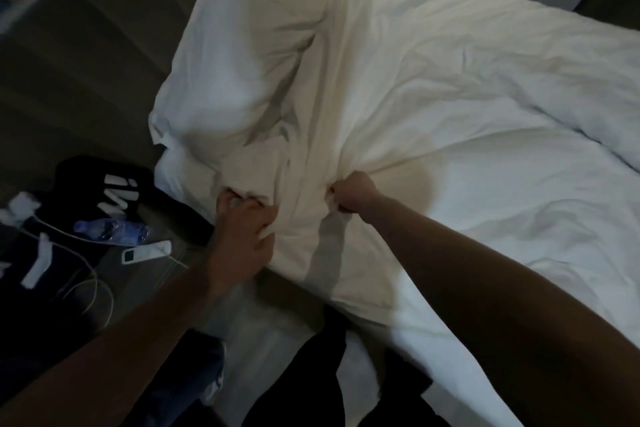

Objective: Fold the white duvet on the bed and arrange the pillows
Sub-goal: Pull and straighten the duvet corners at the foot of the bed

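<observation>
both hands are closed on the near edge of the white duvet (433,87): left hand (242,232) bunching cloth, right hand (349,196) fisted. it lies rumpled across the bed; a pillow (239,55) sits far left. folding seems just begun; next, lift and carry the edge over.

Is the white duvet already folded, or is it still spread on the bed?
Still spread, bunched and wrinkled: duvet covers the bed, both hands gripping its near edge.
</observation>
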A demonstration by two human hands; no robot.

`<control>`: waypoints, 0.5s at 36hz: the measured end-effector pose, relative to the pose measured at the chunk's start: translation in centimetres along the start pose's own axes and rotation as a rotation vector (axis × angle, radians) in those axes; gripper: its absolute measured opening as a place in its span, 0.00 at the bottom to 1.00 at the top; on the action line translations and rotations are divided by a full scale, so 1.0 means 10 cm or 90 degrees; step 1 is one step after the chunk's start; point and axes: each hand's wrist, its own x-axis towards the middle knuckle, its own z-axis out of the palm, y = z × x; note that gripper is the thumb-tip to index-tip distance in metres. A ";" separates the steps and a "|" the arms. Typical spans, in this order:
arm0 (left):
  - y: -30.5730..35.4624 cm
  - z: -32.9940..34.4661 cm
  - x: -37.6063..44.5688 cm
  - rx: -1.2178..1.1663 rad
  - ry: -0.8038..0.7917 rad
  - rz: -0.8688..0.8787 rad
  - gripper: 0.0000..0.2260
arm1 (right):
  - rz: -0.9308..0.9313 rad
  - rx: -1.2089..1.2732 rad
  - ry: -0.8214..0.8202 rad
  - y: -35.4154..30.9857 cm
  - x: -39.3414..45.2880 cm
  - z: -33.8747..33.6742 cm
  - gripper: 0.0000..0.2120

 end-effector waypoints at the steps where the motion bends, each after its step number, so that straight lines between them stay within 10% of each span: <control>1: -0.09 -0.01 -0.08 0.014 -0.003 -0.057 0.08 | -0.008 -0.003 -0.012 0.00 -0.02 0.04 0.03; 9: -0.78 -0.28 -0.18 0.003 -0.364 -0.356 0.17 | -0.038 -0.090 -0.038 0.01 -0.08 0.29 0.08; 14: -0.95 0.01 0.38 -0.252 -0.257 -0.546 0.09 | -0.044 -0.094 -0.036 0.00 -0.01 0.30 0.06; 18: -0.89 0.44 0.66 -0.393 -0.342 -0.676 0.41 | -0.046 -0.068 -0.007 0.02 0.01 0.27 0.10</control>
